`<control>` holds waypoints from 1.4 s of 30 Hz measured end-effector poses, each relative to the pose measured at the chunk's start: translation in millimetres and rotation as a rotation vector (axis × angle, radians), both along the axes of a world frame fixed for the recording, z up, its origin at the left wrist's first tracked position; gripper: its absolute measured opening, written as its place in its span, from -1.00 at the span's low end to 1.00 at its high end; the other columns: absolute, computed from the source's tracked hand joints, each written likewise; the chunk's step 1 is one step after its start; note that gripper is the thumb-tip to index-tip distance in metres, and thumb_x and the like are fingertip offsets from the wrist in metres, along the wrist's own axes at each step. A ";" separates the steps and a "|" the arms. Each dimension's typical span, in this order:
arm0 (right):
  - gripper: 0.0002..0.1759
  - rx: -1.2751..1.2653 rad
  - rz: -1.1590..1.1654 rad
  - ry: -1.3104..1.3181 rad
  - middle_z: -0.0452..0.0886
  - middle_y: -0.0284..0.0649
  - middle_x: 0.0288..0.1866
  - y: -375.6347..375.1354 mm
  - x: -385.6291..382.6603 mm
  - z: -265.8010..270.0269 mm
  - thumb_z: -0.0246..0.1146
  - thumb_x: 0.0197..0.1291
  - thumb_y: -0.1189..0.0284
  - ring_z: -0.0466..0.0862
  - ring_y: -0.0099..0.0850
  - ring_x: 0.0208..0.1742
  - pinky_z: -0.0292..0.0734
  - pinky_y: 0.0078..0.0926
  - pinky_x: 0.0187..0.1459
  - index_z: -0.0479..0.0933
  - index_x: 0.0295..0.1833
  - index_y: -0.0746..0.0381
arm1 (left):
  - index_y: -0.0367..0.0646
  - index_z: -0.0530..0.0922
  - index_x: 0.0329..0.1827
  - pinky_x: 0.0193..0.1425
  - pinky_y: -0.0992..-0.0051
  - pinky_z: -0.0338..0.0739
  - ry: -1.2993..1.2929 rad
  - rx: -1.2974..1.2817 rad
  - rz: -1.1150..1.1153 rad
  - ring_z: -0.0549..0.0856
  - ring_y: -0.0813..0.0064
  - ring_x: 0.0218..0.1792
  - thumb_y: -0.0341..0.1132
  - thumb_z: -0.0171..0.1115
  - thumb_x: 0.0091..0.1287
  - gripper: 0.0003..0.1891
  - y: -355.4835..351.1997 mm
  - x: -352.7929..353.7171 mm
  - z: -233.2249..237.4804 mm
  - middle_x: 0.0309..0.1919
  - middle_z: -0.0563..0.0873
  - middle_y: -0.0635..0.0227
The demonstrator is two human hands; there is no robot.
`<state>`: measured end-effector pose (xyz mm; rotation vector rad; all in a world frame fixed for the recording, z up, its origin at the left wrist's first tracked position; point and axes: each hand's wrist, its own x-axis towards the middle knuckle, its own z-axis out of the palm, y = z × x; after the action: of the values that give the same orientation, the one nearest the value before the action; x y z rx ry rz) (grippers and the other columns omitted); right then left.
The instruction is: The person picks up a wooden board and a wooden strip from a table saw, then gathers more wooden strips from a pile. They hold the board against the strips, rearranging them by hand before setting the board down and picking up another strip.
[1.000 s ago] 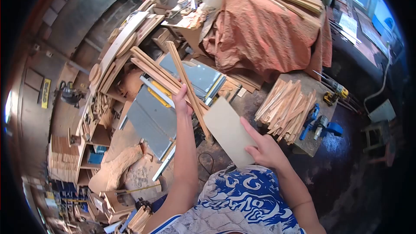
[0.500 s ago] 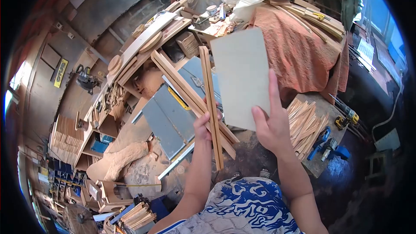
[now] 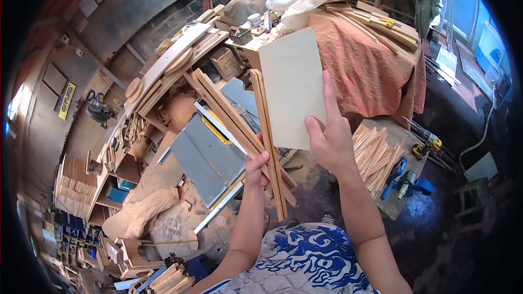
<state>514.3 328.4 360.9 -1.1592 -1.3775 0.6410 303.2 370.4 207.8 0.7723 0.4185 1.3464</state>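
My left hand [image 3: 256,170] is closed around several long wooden strips [image 3: 231,113], which cross one another in its grip. One pair of strips [image 3: 267,141] stands nearly upright, while the others slant up to the left. In my right hand [image 3: 331,144] is a pale rectangular panel [image 3: 291,90], pinched at its right edge with the thumb on its near face and the index finger along the side. The fingers behind the panel are hidden. Behind the strips is a grey-topped table saw [image 3: 204,152] with a yellow level-like bar [image 3: 217,130] on it.
Thin wooden sticks [image 3: 376,155] lie on a low board at right, near blue clamp-like tools [image 3: 400,179] and a yellow drill [image 3: 433,141]. An orange-brown cloth [image 3: 365,71] drapes a pile beyond the panel. Stacked boards [image 3: 76,185] stand at left.
The panel and my right hand appear slightly further left in view. The camera view has shifted, moving the surroundings left. Both hands keep their holds.
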 end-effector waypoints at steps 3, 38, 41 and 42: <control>-0.04 0.040 -0.010 -0.021 0.55 0.23 0.43 -1.8 2.2 0.7 0.12 0.33 0.64 0.63 0.09 0.38 0.51 -0.20 0.36 -0.12 0.77 0.12 | -0.26 0.32 0.56 -0.01 0.35 0.73 0.043 0.031 -0.029 0.73 0.34 -0.06 -0.36 0.50 0.20 -0.16 2.0 -1.1 -5.3 0.12 0.66 0.23; -0.01 -0.173 -0.089 0.185 0.51 0.21 0.47 -31.6 122.1 -103.0 0.18 0.25 0.61 0.60 -0.21 0.41 0.44 -0.40 0.39 -0.08 0.76 0.22 | -0.36 0.32 0.54 0.36 0.30 0.62 0.365 -0.032 -0.207 0.70 0.28 0.22 -0.45 0.47 0.20 -0.19 -7.5 106.0 -37.7 0.22 0.66 0.12; 0.00 -0.138 0.017 0.049 0.48 0.21 0.51 -47.8 125.4 -111.1 0.19 0.24 0.63 0.58 -0.27 0.42 0.43 -0.42 0.38 -0.07 0.76 0.20 | -0.38 0.28 0.55 0.32 0.23 0.70 0.279 -0.055 -0.097 0.70 0.20 0.23 -0.46 0.38 0.26 -0.23 18.3 95.6 -43.5 0.23 0.62 0.06; 0.00 -0.137 0.087 -0.004 0.53 0.23 0.45 -58.5 117.6 -114.5 0.19 0.25 0.62 0.63 -0.21 0.37 0.46 -0.39 0.36 -0.07 0.77 0.15 | -0.35 0.28 0.56 0.29 0.25 0.72 0.244 -0.031 -0.060 0.71 0.20 0.19 -0.46 0.37 0.28 -0.24 29.0 86.6 -38.7 0.23 0.62 0.06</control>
<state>631.9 269.8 246.3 -1.2137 -1.4115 0.8059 389.8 399.5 169.1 0.9206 0.6028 1.1914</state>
